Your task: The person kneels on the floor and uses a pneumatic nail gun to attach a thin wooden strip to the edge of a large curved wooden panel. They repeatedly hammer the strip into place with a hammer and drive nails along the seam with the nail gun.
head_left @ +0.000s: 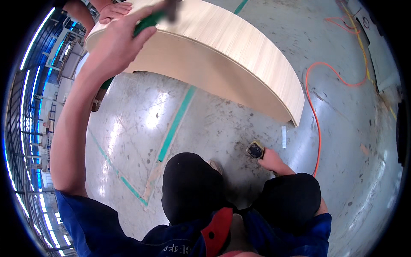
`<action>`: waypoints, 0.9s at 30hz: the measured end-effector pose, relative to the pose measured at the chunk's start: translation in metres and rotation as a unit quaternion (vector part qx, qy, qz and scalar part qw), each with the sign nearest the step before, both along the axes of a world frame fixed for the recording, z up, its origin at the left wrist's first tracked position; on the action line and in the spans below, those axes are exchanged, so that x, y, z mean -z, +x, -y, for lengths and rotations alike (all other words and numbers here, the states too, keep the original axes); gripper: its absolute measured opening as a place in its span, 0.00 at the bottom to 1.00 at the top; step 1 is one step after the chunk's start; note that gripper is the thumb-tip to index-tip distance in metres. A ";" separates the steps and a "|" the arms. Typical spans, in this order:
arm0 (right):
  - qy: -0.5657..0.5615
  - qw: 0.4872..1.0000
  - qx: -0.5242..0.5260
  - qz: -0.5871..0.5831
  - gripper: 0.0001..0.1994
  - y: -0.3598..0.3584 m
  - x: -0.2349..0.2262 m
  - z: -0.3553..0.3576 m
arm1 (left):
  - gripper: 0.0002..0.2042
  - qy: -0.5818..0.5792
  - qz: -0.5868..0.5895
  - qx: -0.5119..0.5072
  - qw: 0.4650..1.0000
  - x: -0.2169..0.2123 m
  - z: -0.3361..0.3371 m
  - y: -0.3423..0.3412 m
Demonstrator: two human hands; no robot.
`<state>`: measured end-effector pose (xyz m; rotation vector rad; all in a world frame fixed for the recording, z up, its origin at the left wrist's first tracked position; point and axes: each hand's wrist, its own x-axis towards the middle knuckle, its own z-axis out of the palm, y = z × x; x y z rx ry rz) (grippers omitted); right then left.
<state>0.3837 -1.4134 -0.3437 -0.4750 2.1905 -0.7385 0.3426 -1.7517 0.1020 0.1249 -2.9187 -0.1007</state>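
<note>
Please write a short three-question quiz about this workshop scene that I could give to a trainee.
1. True or false: the left hand is raised at the curved wooden panel and grips a green-handled tool.
2. Multiple choice: where is the right hand? A) flat on the panel's top; B) low by the knee, on a small dark tool at the concrete floor; C) holding the orange hose.
3. Fill in: another person's hand rests on the panel's far ____ end.

Key: 1 true; 2 B; 3 left.
</note>
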 end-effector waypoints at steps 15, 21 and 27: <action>-0.011 1.000 -0.002 0.002 0.22 0.003 -0.007 -0.003 | 0.22 0.033 -0.128 0.089 0.987 0.013 -0.024 0.000; -0.026 0.998 -0.039 -0.053 0.22 0.002 0.000 -0.004 | 0.23 -0.025 -0.060 0.156 0.986 0.022 -0.013 -0.006; -0.013 0.998 -0.029 -0.049 0.21 0.007 0.013 -0.013 | 0.23 -0.071 -0.015 0.143 0.987 0.040 0.000 0.001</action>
